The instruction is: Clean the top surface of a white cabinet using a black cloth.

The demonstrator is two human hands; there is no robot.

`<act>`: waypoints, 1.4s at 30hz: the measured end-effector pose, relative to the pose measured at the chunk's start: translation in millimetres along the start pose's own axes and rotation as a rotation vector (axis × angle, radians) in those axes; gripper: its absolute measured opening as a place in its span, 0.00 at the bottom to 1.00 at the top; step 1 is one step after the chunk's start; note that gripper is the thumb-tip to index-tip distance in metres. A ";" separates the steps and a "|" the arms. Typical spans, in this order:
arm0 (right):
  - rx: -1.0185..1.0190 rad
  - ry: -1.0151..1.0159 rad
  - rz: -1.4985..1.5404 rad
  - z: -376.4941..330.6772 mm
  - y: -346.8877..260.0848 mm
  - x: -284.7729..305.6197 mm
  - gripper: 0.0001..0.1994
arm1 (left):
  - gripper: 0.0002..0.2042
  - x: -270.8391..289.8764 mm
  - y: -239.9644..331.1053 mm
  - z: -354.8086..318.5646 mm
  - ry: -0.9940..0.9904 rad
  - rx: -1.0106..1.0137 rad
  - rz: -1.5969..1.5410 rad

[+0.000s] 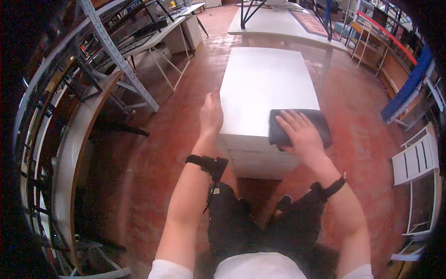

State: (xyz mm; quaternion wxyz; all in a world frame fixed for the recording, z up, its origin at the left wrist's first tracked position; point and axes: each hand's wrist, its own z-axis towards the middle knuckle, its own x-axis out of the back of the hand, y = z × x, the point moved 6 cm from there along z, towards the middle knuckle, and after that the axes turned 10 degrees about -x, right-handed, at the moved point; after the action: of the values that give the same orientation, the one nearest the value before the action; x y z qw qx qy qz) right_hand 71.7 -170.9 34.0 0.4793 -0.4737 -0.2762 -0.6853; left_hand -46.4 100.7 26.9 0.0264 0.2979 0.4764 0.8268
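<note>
In front of me is a white box-shaped cabinet point(265, 76) with a smooth flat top and what look like drawer fronts on its near side. My left hand point(212, 114) rests along the cabinet's left edge. Its fingers point away from me against the side, partly hidden. At the near right corner, my right hand point(302, 132) presses on a dark folded cloth point(281, 125), fingers spread over it and the thumb at its near edge. The cloth lies on the top and reaches past the right edge.
Shelving with a metal upright point(116, 56) and a long board point(74, 162) lines the left. A white table point(278, 29) stands beyond the cabinet. On the right are a blue post point(411, 83) and a white slatted piece point(415, 158). The floor point(153, 158) is reddish.
</note>
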 end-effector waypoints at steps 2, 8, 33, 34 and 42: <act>0.020 0.075 0.029 14.2 -30.0 -7.1 0.47 | 0.33 -2.1 -1.4 1.6 0.002 0.007 -0.002; 0.062 0.183 0.080 56.3 -105.8 -41.8 0.44 | 0.32 -4.1 7.5 1.8 0.007 -0.077 0.008; -0.001 0.065 0.041 -2.1 -19.2 2.8 0.46 | 0.32 -4.5 8.3 -6.9 -0.069 -0.093 0.187; 0.003 0.072 0.027 4.7 -29.4 -2.8 0.44 | 0.32 -6.4 9.7 -5.7 -0.068 -0.098 0.180; 0.088 0.234 0.061 50.7 -113.9 -40.1 0.29 | 0.31 -8.4 -13.9 7.4 0.008 -0.233 0.166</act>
State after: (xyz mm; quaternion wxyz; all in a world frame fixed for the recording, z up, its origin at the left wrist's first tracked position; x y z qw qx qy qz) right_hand -9.8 -68.6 26.1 0.5492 -0.3769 -0.2337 -0.7083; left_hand -39.0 111.3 14.6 -0.0095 0.3279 0.3509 0.8771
